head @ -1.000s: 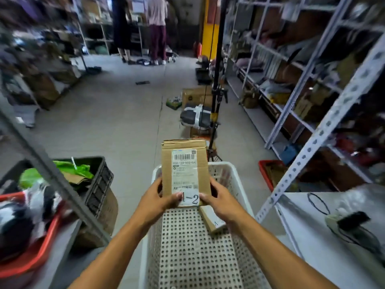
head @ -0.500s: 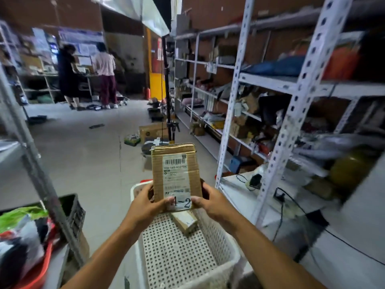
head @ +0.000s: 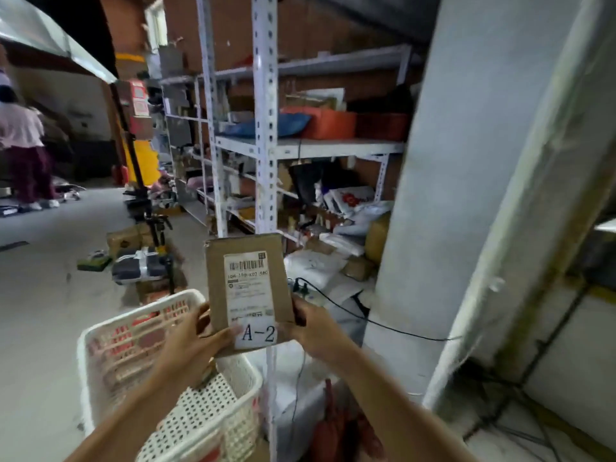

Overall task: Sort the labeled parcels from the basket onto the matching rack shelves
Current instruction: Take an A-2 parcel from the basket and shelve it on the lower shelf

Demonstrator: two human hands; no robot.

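Observation:
I hold a flat brown cardboard parcel [head: 248,288] upright in front of me; its white label carries a barcode and the mark "A-2". My left hand [head: 191,345] grips its lower left edge and my right hand [head: 315,330] grips its lower right edge. Below my left arm stands the white perforated basket [head: 100,341]. The white metal rack [head: 265,135] rises straight ahead behind the parcel, its shelves crowded with boxes, bags and an orange bin [head: 328,123].
A wide white pillar [head: 466,195] fills the right side. A black cable [head: 366,316] runs from the lower shelf toward it. A black tripod [head: 146,208] and boxes stand on the grey floor at left. A person [head: 23,145] stands far left.
My view has swung right and upward from the aisle and basket toward the rack and pillar. The parcel stays held in both hands; the basket has shifted to the lower left.

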